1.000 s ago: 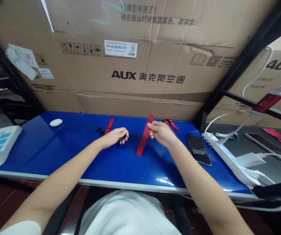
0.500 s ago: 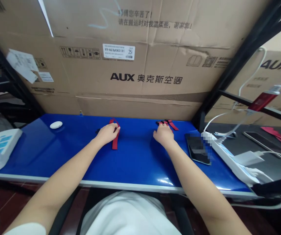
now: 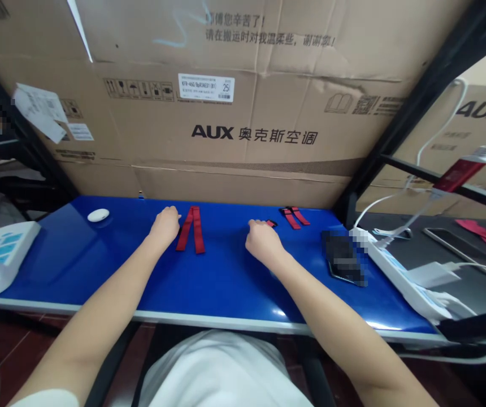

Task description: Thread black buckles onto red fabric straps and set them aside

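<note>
My left hand [image 3: 165,227] is closed, its fingers curled down over the blue table top. Whatever it may hold is hidden beneath the fingers. Just right of it a red strap [image 3: 198,232] lies folded into a narrow upside-down V, apart from the hand. My right hand [image 3: 263,240] is closed too, and a short red strap with a black end piece [image 3: 272,224] sticks out past its fingers. Farther right and behind, another pair of red straps with black fittings [image 3: 294,217] lies on the table.
A phone [image 3: 345,260] and a white power strip [image 3: 399,274] lie on the right. At the left are a white oval object [image 3: 98,215] and a white box with blue panels [image 3: 3,254]. A large cardboard carton [image 3: 243,169] walls off the back, between black metal posts.
My left hand has left the red strap and moved left, closing. The strap now lies as a V. My right hand has drawn left and nearer, bringing a red strap piece away from the others.
</note>
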`<action>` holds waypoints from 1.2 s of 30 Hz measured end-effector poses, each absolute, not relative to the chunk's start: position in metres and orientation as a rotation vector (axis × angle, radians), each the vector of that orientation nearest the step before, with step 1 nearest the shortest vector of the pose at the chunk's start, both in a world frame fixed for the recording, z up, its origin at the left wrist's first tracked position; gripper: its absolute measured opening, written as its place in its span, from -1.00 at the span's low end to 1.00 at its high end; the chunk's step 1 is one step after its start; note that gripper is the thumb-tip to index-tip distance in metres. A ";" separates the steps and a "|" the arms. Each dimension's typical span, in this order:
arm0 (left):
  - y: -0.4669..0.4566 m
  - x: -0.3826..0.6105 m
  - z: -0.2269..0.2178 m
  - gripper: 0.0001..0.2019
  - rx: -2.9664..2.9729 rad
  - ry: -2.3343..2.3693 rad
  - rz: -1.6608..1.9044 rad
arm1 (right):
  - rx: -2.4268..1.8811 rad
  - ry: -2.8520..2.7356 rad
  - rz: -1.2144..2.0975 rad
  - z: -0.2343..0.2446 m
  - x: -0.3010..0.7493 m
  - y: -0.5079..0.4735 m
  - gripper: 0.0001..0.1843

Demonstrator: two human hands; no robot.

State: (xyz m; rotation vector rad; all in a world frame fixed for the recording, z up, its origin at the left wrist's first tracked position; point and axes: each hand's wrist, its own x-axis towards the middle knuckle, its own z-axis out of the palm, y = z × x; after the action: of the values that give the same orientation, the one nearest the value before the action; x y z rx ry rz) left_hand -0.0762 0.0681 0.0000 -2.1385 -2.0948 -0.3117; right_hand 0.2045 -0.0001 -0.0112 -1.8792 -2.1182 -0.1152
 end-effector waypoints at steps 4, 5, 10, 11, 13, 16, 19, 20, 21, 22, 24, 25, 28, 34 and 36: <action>0.072 -0.082 0.000 -0.72 -2.146 -2.175 -0.264 | -1.901 -2.102 -0.239 -0.007 0.232 0.012 -0.50; 0.071 -0.082 0.001 -0.71 -2.141 -2.190 -0.254 | -1.932 -2.109 -0.211 -0.008 0.242 0.016 -0.45; 0.064 -0.087 0.007 -0.61 -2.070 -2.273 -0.246 | -1.947 -2.221 0.121 -0.019 0.274 0.025 -0.41; 0.062 -0.089 0.008 -0.63 -2.067 -2.293 -0.235 | -1.935 -2.226 0.116 -0.020 0.275 0.026 -0.46; 0.059 -0.093 0.010 -0.69 -2.077 -2.326 -0.196 | -1.908 -2.239 0.075 -0.022 0.273 0.026 -0.58; 0.054 -0.091 0.013 -0.73 -2.063 -2.322 -0.195 | -1.806 -2.261 0.072 -0.021 0.265 0.024 -0.73; 0.044 -0.070 0.013 -0.71 -2.180 -2.043 -0.466 | -1.636 -2.243 0.157 -0.019 0.253 0.021 -0.77; 0.039 -0.059 0.011 -0.69 -2.302 -1.861 -0.579 | -1.580 -2.233 0.193 -0.018 0.249 0.019 -0.76; 0.034 -0.048 0.008 -0.68 -2.428 -1.669 -0.674 | -1.529 -2.223 0.229 -0.018 0.244 0.018 -0.75; 0.030 -0.036 0.005 -0.65 -2.576 -1.483 -0.705 | -1.483 -2.216 0.264 -0.018 0.240 0.017 -0.75; 0.021 -0.013 -0.005 -0.54 -2.764 -1.258 -0.714 | -1.401 -2.200 0.347 -0.019 0.232 0.014 -0.75; 0.017 -0.004 -0.009 -0.48 -2.826 -1.199 -0.706 | -1.358 -2.186 0.406 -0.019 0.228 0.013 -0.76; 0.011 0.012 -0.020 -0.47 -2.944 -1.180 -0.741 | -1.218 -2.122 0.634 -0.022 0.222 0.010 -0.75; 0.008 0.011 -0.017 -0.69 -3.060 -1.319 -1.068 | -1.005 -1.965 1.024 -0.020 0.220 0.009 -0.73; 0.007 0.009 -0.014 -0.69 -3.066 -1.294 -1.158 | -0.920 -1.877 1.140 -0.017 0.220 0.009 -0.73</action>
State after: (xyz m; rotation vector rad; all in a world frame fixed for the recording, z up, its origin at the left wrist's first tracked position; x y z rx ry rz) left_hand 0.0092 0.0074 -0.0139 -3.0662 -1.2935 -1.1579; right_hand 0.2205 0.0091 -0.0167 -0.9197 -1.8772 1.1399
